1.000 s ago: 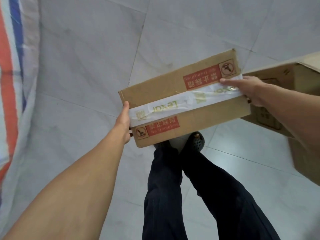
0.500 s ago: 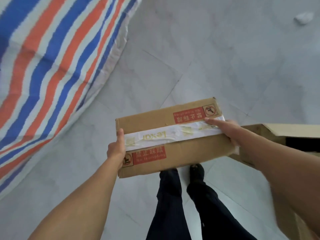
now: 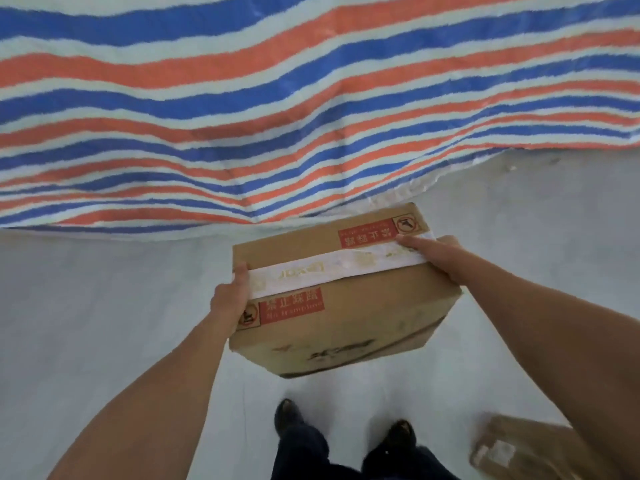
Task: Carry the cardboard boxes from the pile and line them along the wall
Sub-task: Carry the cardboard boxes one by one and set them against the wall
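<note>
- The person holds a cardboard box (image 3: 339, 292) out in front of the body with both arms stretched; it sits a little toward 3 o'clock of the middle of the view, carried above the pale floor (image 3: 86, 323) and tipped so that its top and its near side both show.
- The left hand (image 3: 230, 297) grips the box's 9 o'clock end; the thumb is hooked over the top edge onto the white tape (image 3: 339, 268), and the other fingers are hidden behind the box's end.
- The right hand (image 3: 438, 258) grips the 3 o'clock end; the thumb lies flat along the tape, pointing toward 9 o'clock; the remaining fingers wrap over the far end, mostly out of sight.
- The tape runs across the box top from one hand to the other; a red label (image 3: 369, 233) lies on the 12 o'clock side of it and another red label (image 3: 294, 304) on the 6 o'clock side, right beside the left hand; the print is too blurred to read.
- A striped tarp (image 3: 277, 116) in blue, orange and white fills the view from 9 o'clock through 12 to 3; its hem droops to the floor just beyond the box's far edge; how close box and tarp really are I cannot tell.
- At 6 o'clock two dark shoes (image 3: 285, 415) stand on the floor below the box, with dark trousers (image 3: 311, 455) above them.
- At 5 o'clock a second box (image 3: 519, 452) lies on the floor, partly hidden by the right forearm and blurred.
</note>
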A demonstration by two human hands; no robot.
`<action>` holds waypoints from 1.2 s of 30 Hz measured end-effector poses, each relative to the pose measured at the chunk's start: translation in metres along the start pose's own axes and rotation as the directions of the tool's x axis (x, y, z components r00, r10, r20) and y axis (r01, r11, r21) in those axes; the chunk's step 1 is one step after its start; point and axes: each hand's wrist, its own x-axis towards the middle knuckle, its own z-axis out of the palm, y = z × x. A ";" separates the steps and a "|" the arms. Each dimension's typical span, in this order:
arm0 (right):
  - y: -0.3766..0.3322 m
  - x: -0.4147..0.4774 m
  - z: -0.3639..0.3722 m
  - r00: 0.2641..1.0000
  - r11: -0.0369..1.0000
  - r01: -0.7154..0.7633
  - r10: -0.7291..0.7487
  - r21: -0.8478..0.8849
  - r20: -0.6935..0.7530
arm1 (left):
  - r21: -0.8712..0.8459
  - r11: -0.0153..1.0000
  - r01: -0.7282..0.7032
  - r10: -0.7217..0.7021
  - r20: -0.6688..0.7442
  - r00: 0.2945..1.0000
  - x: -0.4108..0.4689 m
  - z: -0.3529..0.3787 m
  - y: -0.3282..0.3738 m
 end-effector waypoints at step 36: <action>-0.444 -0.330 0.984 0.298 0.393 0.905 -0.312 -0.163 0.902 | -0.724 0.688 -0.047 -0.649 -0.642 0.408 0.095 -0.759 -0.339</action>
